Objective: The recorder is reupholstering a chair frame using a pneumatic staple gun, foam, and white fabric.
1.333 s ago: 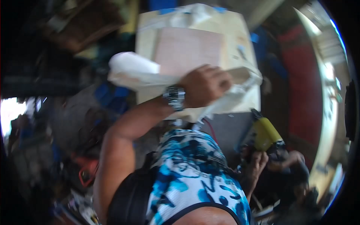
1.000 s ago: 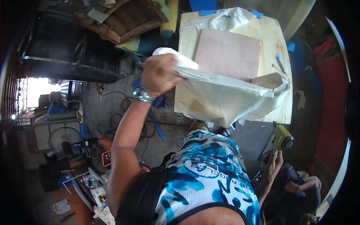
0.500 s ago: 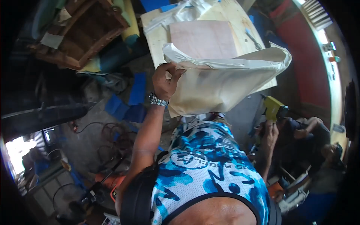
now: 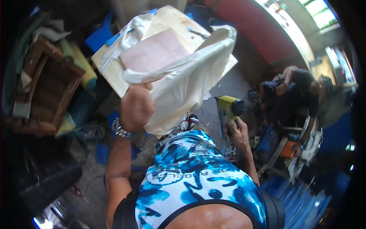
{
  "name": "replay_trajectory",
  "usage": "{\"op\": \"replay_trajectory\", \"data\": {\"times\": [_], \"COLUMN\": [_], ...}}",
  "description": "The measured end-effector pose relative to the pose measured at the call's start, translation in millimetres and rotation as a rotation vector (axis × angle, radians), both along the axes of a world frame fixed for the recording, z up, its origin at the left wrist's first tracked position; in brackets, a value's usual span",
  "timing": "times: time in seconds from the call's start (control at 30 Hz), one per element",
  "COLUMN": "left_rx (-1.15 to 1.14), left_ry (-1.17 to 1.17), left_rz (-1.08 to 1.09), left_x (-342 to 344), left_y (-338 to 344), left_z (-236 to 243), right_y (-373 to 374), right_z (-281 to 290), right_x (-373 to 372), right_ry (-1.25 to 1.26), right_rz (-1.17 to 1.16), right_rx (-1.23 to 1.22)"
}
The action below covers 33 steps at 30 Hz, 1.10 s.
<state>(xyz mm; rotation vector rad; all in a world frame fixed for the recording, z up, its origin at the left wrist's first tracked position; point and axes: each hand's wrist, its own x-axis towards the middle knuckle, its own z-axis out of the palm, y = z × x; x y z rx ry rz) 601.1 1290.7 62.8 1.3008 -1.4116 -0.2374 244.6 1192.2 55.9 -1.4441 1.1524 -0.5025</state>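
My left hand (image 4: 136, 105), blurred, grips the near left part of a cream sheet of fabric (image 4: 183, 87), which is lifted and hangs toward me off a pale wooden board (image 4: 173, 19) on a stand or table. A pinkish plywood square (image 4: 152, 49) lies on the board behind the sheet, and crumpled cream material (image 4: 135, 26) sits along the board's far left edge. My right hand (image 4: 237, 133) holds a yellow-green staple gun (image 4: 230, 107) out to the right, clear of the fabric. A dark tool (image 4: 198, 33) rests near the board's right side.
A wooden furniture frame (image 4: 47, 89) and foam rolls (image 4: 85, 68) are piled at the left. At the right another person (image 4: 293, 95) is bent over with a hand near assorted materials (image 4: 301, 156). A red panel (image 4: 248, 34) runs behind them, and blue scraps (image 4: 103, 152) lie on the floor.
My left hand went from atop the fabric to its left part, lifting it, and has drawn lower toward me. The view has turned, shifting the board. The staple gun stays in my right hand.
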Motion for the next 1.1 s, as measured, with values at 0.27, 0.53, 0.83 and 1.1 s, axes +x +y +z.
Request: {"op": "replay_trajectory", "data": {"times": [0.27,0.53,0.83,1.1], "left_rx": [0.395,0.27,0.203,0.117], "left_ry": [-0.283,-0.2,0.126,0.006], "left_rz": [0.255,0.089,0.197,0.187], "left_x": [24,40,31,3], "left_y": [-3,4,8,8], "left_z": [42,51,25,14], "right_y": [17,29,29,31], "right_z": [-2,21,37,38], "right_x": [-2,6,12,14], "right_ry": [-0.051,-0.093,-0.063,-0.015], "right_rz": [-0.064,-0.085,-0.007,0.01], "right_rx": [-0.035,-0.059,-0.142,-0.172]}}
